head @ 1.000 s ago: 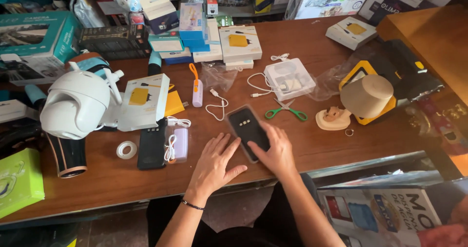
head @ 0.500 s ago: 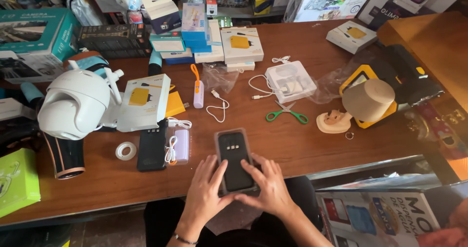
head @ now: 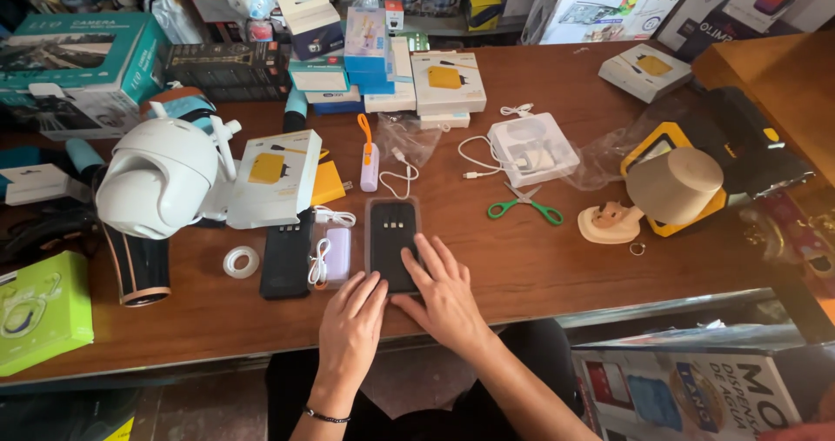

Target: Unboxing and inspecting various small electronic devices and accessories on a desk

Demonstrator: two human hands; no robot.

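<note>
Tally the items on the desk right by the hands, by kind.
Dark power bank under the right hand, left hand at its near edge: 1
Black power bank: 1
Lilac power bank: 1
Tape roll: 1
Green scissors: 1
Total: 5

An electronics shop: boxed gadgets crowd the wooden counter.

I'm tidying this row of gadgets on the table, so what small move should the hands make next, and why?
Probably nudge the black power bank a touch left and square it. Both the left hand and the right hand rest flat on its near end, and it lies just right of the lilac power bank and the black slab, nearly in line with them.
</note>
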